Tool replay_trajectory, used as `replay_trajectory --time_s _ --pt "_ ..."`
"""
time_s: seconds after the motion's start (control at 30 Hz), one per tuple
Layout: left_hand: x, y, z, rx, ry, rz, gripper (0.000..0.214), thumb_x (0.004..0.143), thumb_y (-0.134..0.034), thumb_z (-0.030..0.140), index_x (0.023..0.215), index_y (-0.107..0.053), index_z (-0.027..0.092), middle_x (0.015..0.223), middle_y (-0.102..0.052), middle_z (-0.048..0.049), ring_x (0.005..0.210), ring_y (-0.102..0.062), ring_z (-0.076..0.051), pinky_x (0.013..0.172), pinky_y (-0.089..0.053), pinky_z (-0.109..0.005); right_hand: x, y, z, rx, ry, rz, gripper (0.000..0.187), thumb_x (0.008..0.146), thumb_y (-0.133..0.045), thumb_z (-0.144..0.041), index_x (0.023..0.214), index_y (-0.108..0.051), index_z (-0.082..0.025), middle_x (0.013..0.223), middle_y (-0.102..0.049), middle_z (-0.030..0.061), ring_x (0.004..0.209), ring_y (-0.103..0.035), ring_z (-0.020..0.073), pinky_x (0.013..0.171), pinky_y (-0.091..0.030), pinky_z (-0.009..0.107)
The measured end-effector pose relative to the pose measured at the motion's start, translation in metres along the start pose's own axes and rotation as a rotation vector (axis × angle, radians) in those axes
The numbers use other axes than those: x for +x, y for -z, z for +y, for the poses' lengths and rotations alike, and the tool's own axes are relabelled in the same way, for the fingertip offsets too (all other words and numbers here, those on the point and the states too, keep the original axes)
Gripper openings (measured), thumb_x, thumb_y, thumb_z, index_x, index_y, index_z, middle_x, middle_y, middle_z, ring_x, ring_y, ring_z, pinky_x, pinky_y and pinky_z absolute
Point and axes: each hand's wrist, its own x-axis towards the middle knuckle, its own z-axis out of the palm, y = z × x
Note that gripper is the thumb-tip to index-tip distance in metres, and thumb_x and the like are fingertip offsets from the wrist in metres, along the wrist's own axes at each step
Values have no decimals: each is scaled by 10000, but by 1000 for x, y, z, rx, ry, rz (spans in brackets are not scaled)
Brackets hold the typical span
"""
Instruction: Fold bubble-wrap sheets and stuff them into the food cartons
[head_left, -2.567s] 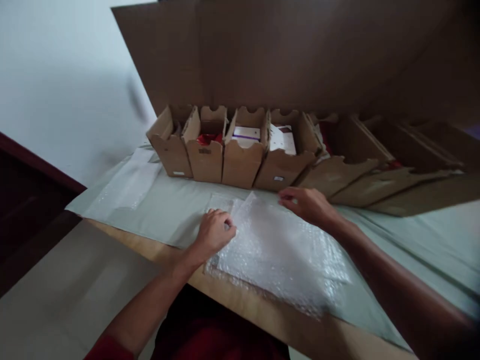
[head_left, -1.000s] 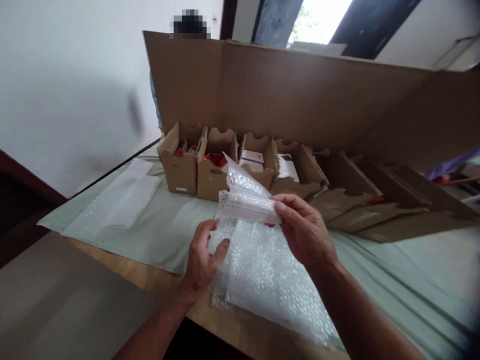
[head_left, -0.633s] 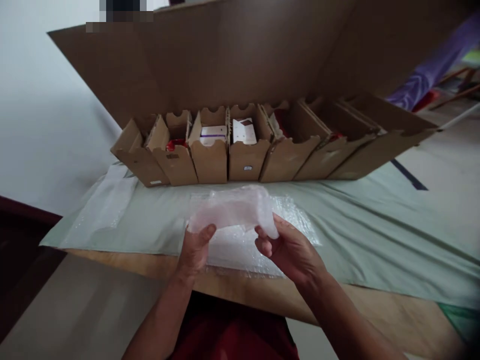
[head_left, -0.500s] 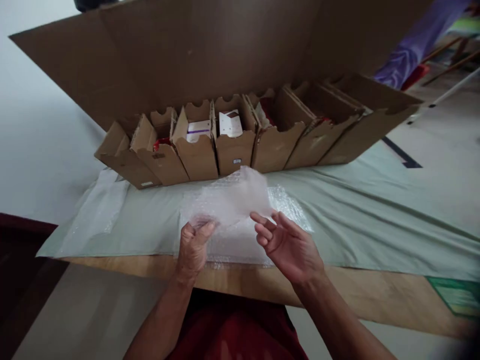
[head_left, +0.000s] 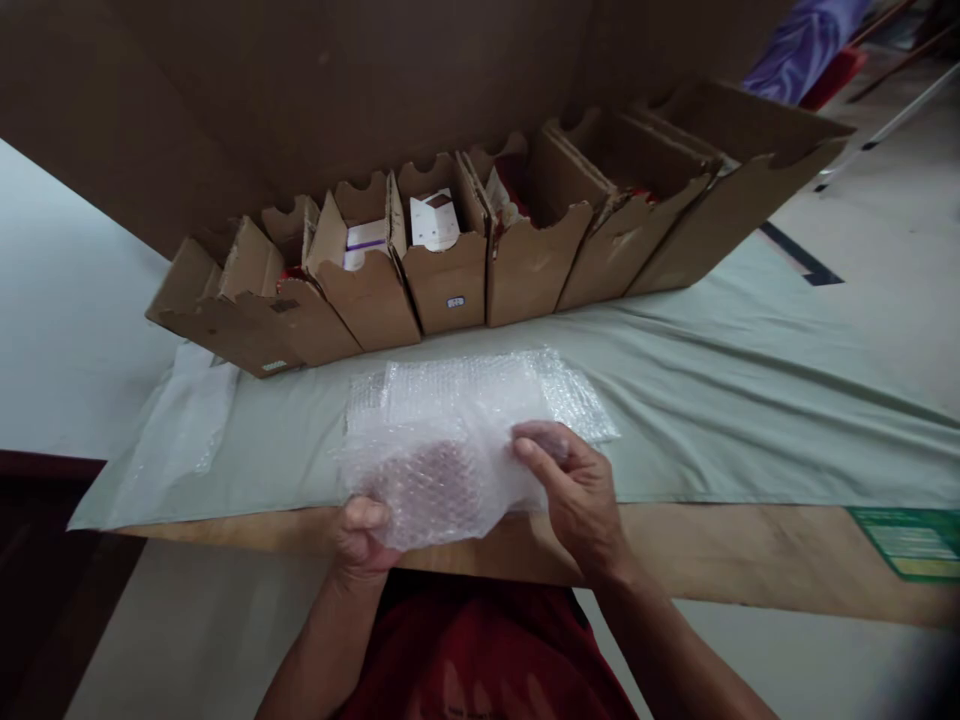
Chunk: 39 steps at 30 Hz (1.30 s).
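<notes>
Between my hands is a clear bubble wrap bag (head_left: pixel 435 490), tilted above the table's front edge. My left hand (head_left: pixel 365 535) is closed on its lower left corner, thumb on top and fingers behind the plastic. My right hand (head_left: pixel 577 490) pinches the bag's right side between thumb and fingers; some fingertips show through the film. Under and behind it, more bubble wrap sheets (head_left: pixel 577 400) lie flat on the pale green cloth (head_left: pixel 697 430). Whether anything is inside the bag I cannot make out.
Several cardboard bins (head_left: pixel 450 290) stand in a row behind the sheets, some holding white boxes (head_left: pixel 433 220) or red items. A large cardboard panel (head_left: pixel 337 90) rises behind them. Another piece of bubble wrap (head_left: pixel 180 430) lies at the left. A green card (head_left: pixel 911 545) sits at the right front edge.
The bubble wrap bag has come down and nearer to me, spread wider between my hands. My right hand has gone from loosely open fingers to pinching its right side. The view has shifted slightly.
</notes>
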Motion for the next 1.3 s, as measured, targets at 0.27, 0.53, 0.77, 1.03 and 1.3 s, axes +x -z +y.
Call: replay_trajectory --time_s 0.27,0.53,0.77,1.03,1.3 --pt "2 42 8 197 42 199 244 553 -791 316 735 -731 165 692 -717 -38 714 -701 -248 738 -578 -393 8 32 13 103 88 178 62 805 -780 -342 794 -765 -283 1208 -728 49 1144 -665 279 973 -524 475" --pt "12 60 -2 641 -210 299 317 734 -751 325 1006 -697 171 790 -686 -4 728 -639 -154 706 -525 -259 6 40 -3 -438 486 226 127 886 -741 -240 976 -783 -320 1068 -686 43 1038 -653 264 961 -499 481" --pt "6 52 5 1117 -654 213 781 838 -685 279 1547 -360 253 1540 -461 -146 1435 -450 -345 1186 -378 -556 8 35 -9 -371 494 87 207 934 -670 -177 1036 -764 -331 1026 -750 24 988 -697 256 919 -538 462" --pt "29 30 21 1445 -806 -174 626 826 -618 133 1430 -480 221 1293 -673 -111 1369 -533 -329 1224 -276 -634 13 41 -16 -178 532 -225 128 952 -656 -238 963 -761 -310 961 -775 20 1038 -701 274 1006 -525 523" --pt "15 8 61 1430 -1230 84 211 831 -648 21 925 -634 208 896 -691 -28 1077 -680 -262 1177 -358 -640 29 49 -47 -304 741 -192 113 959 -653 -289 971 -763 -312 1090 -779 10 1197 -655 307 1082 -464 546"
